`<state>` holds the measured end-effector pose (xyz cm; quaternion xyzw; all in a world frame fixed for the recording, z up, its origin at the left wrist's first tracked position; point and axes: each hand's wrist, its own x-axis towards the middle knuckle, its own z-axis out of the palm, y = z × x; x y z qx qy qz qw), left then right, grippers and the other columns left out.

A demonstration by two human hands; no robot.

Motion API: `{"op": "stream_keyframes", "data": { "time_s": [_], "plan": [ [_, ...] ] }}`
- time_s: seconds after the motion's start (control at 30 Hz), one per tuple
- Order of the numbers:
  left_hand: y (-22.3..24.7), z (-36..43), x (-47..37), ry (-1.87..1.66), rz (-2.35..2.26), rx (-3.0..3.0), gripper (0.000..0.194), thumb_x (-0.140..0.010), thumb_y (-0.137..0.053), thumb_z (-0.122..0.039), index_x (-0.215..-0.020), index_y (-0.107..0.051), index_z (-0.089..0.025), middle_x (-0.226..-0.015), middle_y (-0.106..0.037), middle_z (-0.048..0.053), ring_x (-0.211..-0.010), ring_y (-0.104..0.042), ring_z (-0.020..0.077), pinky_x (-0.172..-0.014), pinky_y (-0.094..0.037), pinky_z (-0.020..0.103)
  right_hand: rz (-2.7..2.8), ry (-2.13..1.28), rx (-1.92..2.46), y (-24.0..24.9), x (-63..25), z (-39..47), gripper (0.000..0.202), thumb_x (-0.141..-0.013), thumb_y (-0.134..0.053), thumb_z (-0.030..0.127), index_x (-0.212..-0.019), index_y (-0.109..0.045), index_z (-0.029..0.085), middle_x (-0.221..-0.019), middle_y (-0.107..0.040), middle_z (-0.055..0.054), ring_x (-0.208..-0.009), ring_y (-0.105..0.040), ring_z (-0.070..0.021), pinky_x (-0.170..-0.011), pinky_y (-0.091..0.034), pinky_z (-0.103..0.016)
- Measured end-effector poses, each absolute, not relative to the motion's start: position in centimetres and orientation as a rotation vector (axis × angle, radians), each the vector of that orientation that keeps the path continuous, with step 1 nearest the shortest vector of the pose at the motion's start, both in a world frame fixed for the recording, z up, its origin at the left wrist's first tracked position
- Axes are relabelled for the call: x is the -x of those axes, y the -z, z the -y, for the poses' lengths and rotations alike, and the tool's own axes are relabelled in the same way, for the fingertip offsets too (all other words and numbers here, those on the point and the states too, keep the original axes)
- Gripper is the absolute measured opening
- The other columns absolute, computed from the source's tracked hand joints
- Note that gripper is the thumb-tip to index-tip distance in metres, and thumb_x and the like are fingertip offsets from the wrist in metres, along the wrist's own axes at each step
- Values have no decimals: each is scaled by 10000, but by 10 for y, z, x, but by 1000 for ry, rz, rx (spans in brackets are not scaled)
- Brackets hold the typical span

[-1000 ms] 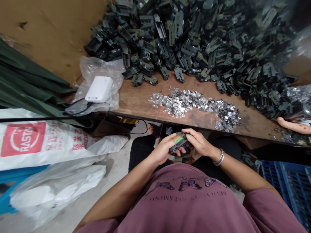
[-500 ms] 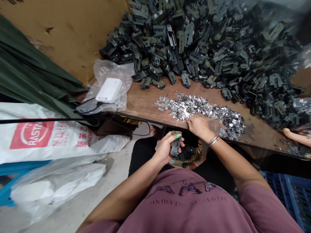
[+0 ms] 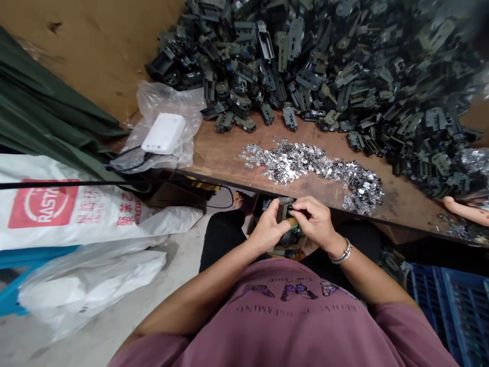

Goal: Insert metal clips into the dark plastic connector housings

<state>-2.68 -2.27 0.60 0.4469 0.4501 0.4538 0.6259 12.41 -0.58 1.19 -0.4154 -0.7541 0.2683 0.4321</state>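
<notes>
My left hand [image 3: 268,230] is closed around a dark grey-green plastic housing [image 3: 283,208], held just below the table's front edge. Close against it, my right hand [image 3: 318,221] has thumb and fingers pinched together at the housing's right end. Whatever lies in that pinch is too small and covered to make out. On the table beyond both hands spreads a heap of small shiny metal clips [image 3: 300,162]. Under my hands, partly hidden, a container on the floor holds more dark parts [image 3: 292,237].
A large pile of similar plastic housings [image 3: 305,76] covers the back of the wooden table [image 3: 217,153]. At left, a white box [image 3: 164,133] with cables lies on clear plastic. White sacks [image 3: 99,214] stand left, blue crates [image 3: 466,306] right. Another person's arm [image 3: 466,210] reaches in at right.
My right hand has moved back from the metal clips to the housing in my left hand. My left hand has turned the housing and shifted slightly toward the table.
</notes>
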Motion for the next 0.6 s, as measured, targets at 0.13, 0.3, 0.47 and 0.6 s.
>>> {"op": "stream_keyframes", "data": {
  "time_s": [0.13,0.3,0.47,0.6],
  "plan": [
    [-9,27,25,-1006,-1135,-1175,299,-706,-647,-200,-958,-487,-187,-940,-581,26,-894,-556,190,-830,-450,337,1884,-560,1012,-7,-126,9,101,-900,-592,192,-890,-685,231,-831,-692,-51,-788,-652,-181,-728,-544,-333],
    [-10,34,24,-883,-1370,-1473,266,-697,-627,-150,-883,-445,-203,-826,-502,4,-770,-511,185,-737,-446,350,2034,-357,988,6,-130,19,193,-922,-525,138,-990,-693,207,-910,-705,-96,-875,-669,-204,-789,-571,-351],
    [-17,34,31,-792,-1398,-1549,353,-655,-731,-221,-903,-480,-205,-810,-510,6,-743,-509,197,-719,-428,360,2083,-544,955,1,-138,21,224,-939,-536,204,-1107,-683,223,-1042,-706,-107,-963,-677,-215,-838,-590,-376],
    [-19,31,37,-961,-1314,-1592,348,-669,-786,-346,-866,-540,-200,-849,-552,34,-793,-508,207,-748,-396,350,1947,-627,1023,-8,-148,19,310,-927,-569,221,-1232,-626,229,-1105,-693,-112,-865,-683,-189,-806,-592,-374]
  ]
}}
